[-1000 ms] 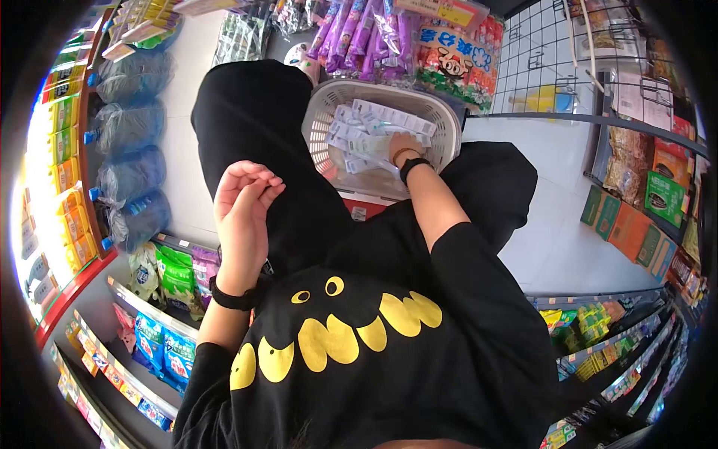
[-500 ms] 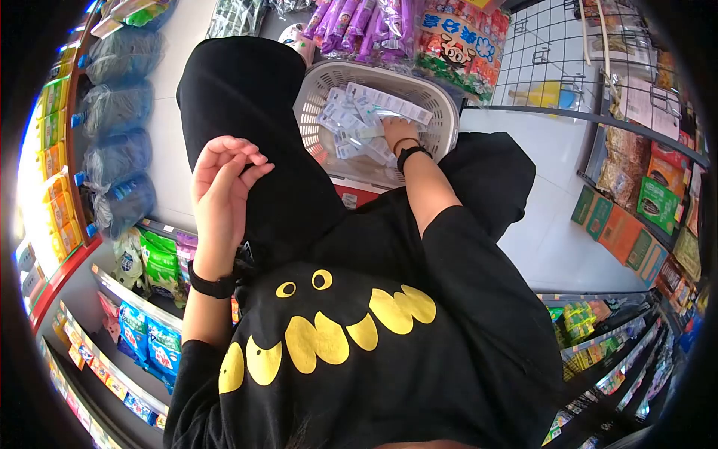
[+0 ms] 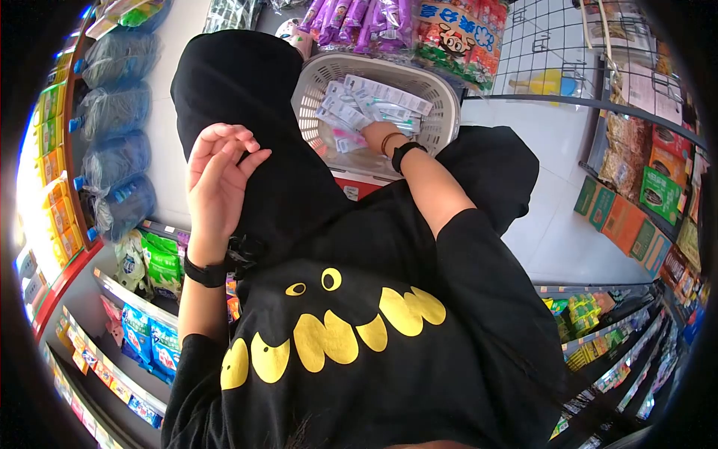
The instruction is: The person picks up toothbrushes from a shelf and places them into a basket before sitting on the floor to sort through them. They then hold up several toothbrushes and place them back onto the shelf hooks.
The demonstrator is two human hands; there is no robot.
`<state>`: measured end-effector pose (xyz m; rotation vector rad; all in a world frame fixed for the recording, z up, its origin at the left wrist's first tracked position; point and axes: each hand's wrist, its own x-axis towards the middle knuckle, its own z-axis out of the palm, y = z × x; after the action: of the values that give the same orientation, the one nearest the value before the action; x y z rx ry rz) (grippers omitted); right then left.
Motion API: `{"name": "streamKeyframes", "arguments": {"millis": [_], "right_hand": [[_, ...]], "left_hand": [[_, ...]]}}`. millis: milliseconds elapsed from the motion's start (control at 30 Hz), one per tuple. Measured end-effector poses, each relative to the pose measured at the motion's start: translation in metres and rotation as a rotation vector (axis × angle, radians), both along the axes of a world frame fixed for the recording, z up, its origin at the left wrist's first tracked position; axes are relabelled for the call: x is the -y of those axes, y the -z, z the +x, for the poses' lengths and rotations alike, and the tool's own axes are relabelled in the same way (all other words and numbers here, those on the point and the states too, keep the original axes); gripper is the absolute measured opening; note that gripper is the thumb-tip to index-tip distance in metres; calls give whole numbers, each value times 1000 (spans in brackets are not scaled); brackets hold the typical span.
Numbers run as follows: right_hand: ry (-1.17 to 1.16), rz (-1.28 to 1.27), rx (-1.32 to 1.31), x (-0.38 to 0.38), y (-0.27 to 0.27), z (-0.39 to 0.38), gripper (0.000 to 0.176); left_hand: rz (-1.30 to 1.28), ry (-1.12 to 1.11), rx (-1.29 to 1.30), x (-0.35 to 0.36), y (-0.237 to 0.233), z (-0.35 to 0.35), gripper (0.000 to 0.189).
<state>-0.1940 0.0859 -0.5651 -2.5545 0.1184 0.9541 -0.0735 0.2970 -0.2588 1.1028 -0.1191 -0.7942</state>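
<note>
Nearest: left hand (image 3: 217, 179) raised, empty, fingers loosely spread, short of white perforated plastic basket (image 3: 443, 105); right hand (image 3: 372, 135) inside basket, among slim white blister packets (image 3: 389, 93), grip hidden, cannot tell; packets likely light, slick; pinch long edges.

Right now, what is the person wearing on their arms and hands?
Both hands are bare, no gloves. The left hand has a black band at its wrist. The right hand has a black wristband plus a thin bracelet beside it. Short black sleeves cover both upper arms.
</note>
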Motion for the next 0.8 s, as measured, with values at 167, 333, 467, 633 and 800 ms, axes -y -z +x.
{"name": "streamKeyframes", "arguments": {"millis": [167,333,467,633,800], "right_hand": [[-41,116,-57,-8,0,2,25],[138,-115,117,-8,17,2,30],[218,-211,148,-15,14,3,30],[351,-275,176,-29,18,4,29],[145,-260,2,-26,26,1,25]], "left_hand": [[-10,-21,-15,-2,2,1,19],[-4,-40,-24,-3,0,2,19],[-22,-47,-54,-6,3,1,19],[-25,-57,-59,-10,3,3,19],[-38,-63,-72,-13,4,6,19]]}}
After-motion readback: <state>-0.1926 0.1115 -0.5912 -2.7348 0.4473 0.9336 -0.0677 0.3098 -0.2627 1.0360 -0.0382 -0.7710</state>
